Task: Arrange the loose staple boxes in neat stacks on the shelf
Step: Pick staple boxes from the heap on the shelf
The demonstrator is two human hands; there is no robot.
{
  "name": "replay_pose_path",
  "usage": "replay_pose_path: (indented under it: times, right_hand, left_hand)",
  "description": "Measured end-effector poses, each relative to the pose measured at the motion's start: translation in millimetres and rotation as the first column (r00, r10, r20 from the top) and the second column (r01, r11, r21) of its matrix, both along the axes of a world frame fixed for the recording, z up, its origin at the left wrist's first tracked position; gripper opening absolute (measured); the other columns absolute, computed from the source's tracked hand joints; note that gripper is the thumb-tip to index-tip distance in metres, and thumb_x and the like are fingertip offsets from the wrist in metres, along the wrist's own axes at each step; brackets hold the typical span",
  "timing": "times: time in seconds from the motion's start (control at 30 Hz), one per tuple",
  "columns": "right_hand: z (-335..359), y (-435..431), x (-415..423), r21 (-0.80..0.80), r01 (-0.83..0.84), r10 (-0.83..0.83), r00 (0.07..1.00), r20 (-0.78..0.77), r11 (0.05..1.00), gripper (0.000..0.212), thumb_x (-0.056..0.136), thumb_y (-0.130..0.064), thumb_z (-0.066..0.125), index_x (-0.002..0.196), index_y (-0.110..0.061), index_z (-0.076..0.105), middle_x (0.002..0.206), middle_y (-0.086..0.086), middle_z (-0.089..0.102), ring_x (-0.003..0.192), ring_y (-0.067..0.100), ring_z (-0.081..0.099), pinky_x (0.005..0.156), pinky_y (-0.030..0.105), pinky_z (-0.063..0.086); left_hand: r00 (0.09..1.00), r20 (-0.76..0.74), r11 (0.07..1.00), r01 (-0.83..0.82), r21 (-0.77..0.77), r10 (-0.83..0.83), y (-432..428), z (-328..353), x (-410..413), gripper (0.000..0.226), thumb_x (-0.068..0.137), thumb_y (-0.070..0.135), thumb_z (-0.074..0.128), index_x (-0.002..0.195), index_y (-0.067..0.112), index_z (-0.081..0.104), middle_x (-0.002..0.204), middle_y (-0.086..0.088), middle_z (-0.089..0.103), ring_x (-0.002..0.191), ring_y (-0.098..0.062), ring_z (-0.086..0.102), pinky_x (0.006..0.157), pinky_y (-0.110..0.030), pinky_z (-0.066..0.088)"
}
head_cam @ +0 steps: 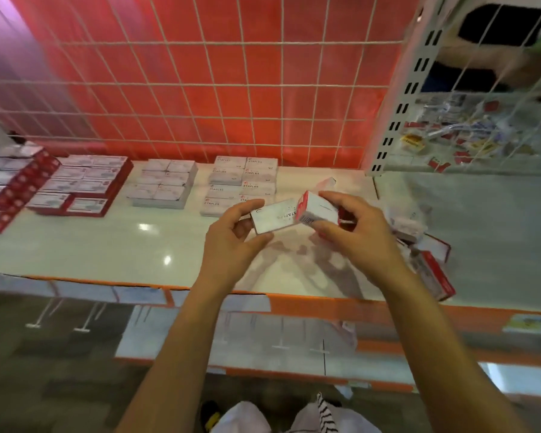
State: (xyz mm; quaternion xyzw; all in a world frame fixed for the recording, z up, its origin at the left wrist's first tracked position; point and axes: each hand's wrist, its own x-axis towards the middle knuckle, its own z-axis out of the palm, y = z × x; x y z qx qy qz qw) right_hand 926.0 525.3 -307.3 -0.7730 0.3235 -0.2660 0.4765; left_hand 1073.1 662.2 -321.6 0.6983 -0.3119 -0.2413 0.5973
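Shelf [107,245]: white, glossy, wire grid [200,89] behind. Along back: neat stacks [164,182] of staple boxes. At right end: loose boxes [425,251], heaped and tilted. Above shelf middle: left grip [231,232] pinches flat white box [274,217] by its end; right grip [356,232] curls round red-ended box [317,207], meeting the white box's other end.

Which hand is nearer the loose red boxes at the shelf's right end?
Right. The right hand, holding a barcoded box, is just left of the loose red boxes; the left hand, holding a white box, is farther left.
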Motion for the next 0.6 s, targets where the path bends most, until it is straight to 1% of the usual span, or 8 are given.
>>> replay_pose_path:
  times: [0.07, 0.13, 0.2, 0.27, 0.33, 0.4, 0.5, 0.6]
  right_hand:
    - [-2.0, 20.2, 20.2, 0.086, -0.019, 0.015, 0.999, 0.046, 0.996, 0.038, 0.080, -0.024, 0.074, 0.116, -0.029, 0.063, 0.113, -0.008, 0.064, 0.099, 0.008, 0.060, 0.087, 0.032, 0.053]
    - [-1.9, 41.8, 40.9, 0.168, -0.024, 0.009, 0.996, 0.094, 0.985, 0.026, 0.083, -0.022, 0.071, 0.106, -0.030, 0.064, 0.101, -0.003, 0.067, 0.086, 0.008, 0.060, 0.081, 0.034, 0.054]
    - [-0.7, 63.9, 62.1, 0.269, -0.024, -0.013, 0.991, 0.136, 0.963, 0.012, 0.086, -0.020, 0.066, 0.096, -0.026, 0.064, 0.092, 0.012, 0.066, 0.078, 0.012, 0.058, 0.070, 0.029, 0.054]
    - [-1.0, 82.1, 79.6, 0.343, -0.032, -0.024, 0.987, 0.158, 0.939, 0.004, 0.090, -0.020, 0.062, 0.090, -0.022, 0.065, 0.083, 0.005, 0.068, 0.074, 0.012, 0.060, 0.062, 0.023, 0.051]
    - [-3.7, 99.4, 98.3, 0.377, -0.011, -0.044, 0.989, 0.139, 0.926, 0.011, 0.091, -0.024, 0.059, 0.088, -0.017, 0.067, 0.078, -0.004, 0.069, 0.070, 0.011, 0.059, 0.060, 0.023, 0.049]
    - [-6.8, 114.2, 113.6, 0.411, 0.021, -0.074, 0.991, 0.115, 0.912, 0.024, 0.092, -0.030, 0.057, 0.092, -0.009, 0.069, 0.080, 0.002, 0.070, 0.066, 0.013, 0.057, 0.058, 0.024, 0.048]
    - [-9.4, 131.1, 129.1, 0.448, 0.055, -0.111, 0.989, 0.099, 0.892, 0.042, 0.093, -0.039, 0.053, 0.093, -0.001, 0.069, 0.084, 0.018, 0.070, 0.063, 0.017, 0.054, 0.055, 0.027, 0.046]
    - [-9.0, 140.8, 136.6, 0.485, 0.081, -0.144, 0.985, 0.093, 0.871, 0.046, 0.093, -0.044, 0.050, 0.091, -0.002, 0.069, 0.078, 0.019, 0.068, 0.060, 0.018, 0.052, 0.054, 0.029, 0.044]
  left_hand:
    - [1.000, -0.003, 1.000, 0.002, 0.002, -0.002, 20.1, 1.2, 16.2, 0.055, 0.075, -0.009, 0.072, 0.113, 0.028, 0.062, 0.122, -0.003, 0.064, 0.104, -0.010, 0.065, 0.093, -0.033, 0.053]
    - [1.000, 0.004, 1.000, 0.008, 0.012, -0.008, 40.6, 2.4, 34.1, 0.053, 0.074, -0.009, 0.073, 0.114, 0.025, 0.062, 0.122, -0.001, 0.064, 0.103, -0.008, 0.066, 0.093, -0.035, 0.053]
    - [1.000, 0.011, 0.999, 0.019, 0.033, -0.019, 60.3, 2.4, 54.3, 0.053, 0.074, -0.007, 0.073, 0.115, 0.025, 0.062, 0.120, -0.001, 0.065, 0.102, -0.008, 0.066, 0.092, -0.036, 0.054]
    - [0.999, -0.002, 0.998, 0.035, 0.045, -0.035, 77.0, 1.4, 72.1, 0.053, 0.075, -0.007, 0.073, 0.115, 0.025, 0.062, 0.118, -0.002, 0.067, 0.102, -0.010, 0.067, 0.092, -0.038, 0.054]
    - [0.999, -0.024, 0.998, 0.049, 0.051, -0.048, 93.8, -0.9, 91.2, 0.053, 0.075, -0.007, 0.073, 0.116, 0.024, 0.062, 0.117, -0.003, 0.068, 0.102, -0.012, 0.067, 0.092, -0.039, 0.054]
    - [0.997, -0.053, 0.996, 0.058, 0.062, -0.055, 107.5, -3.7, 106.9, 0.052, 0.075, -0.007, 0.073, 0.116, 0.024, 0.062, 0.116, -0.003, 0.068, 0.103, -0.013, 0.067, 0.091, -0.039, 0.055]
    - [0.993, -0.090, 0.994, 0.080, 0.072, -0.073, 123.0, -5.1, 123.2, 0.050, 0.077, -0.007, 0.072, 0.113, 0.026, 0.062, 0.113, -0.003, 0.069, 0.102, -0.013, 0.067, 0.086, -0.034, 0.057]
    - [0.987, -0.130, 0.992, 0.102, 0.068, -0.093, 131.4, -6.8, 131.0, 0.049, 0.077, -0.008, 0.071, 0.110, 0.026, 0.062, 0.110, -0.004, 0.070, 0.099, -0.012, 0.068, 0.081, -0.029, 0.057]
